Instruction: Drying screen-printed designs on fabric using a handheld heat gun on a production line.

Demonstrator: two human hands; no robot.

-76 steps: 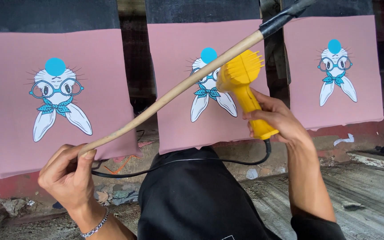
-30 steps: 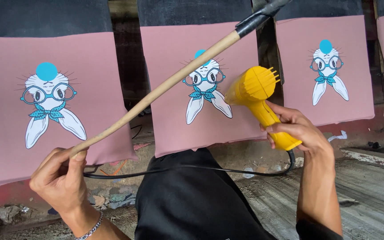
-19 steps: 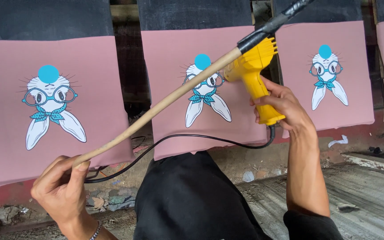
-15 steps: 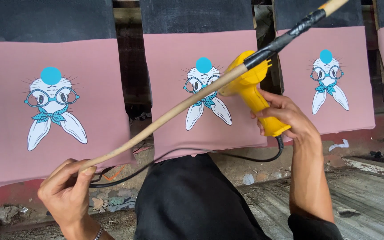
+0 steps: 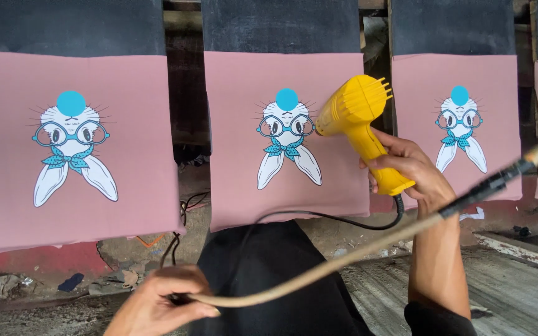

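Note:
My right hand grips the handle of a yellow heat gun, its nozzle close to the rabbit print on the middle pink cloth panel. A black cord runs from the gun's base down toward my lap. My left hand, low in the view, is closed on the end of a long pale wooden stick. The stick bends up to the right and has a black wrapped section near the frame's edge.
Pink cloth panels with the same rabbit print hang at left and right under dark boards. Black fabric covers my lap. Worn planks lie at right; dirt floor with debris and loose wires below the panels.
The stick has swung down from across the panels to low in front of my lap. My left hand dropped with it. The heat gun stays aimed at the middle print.

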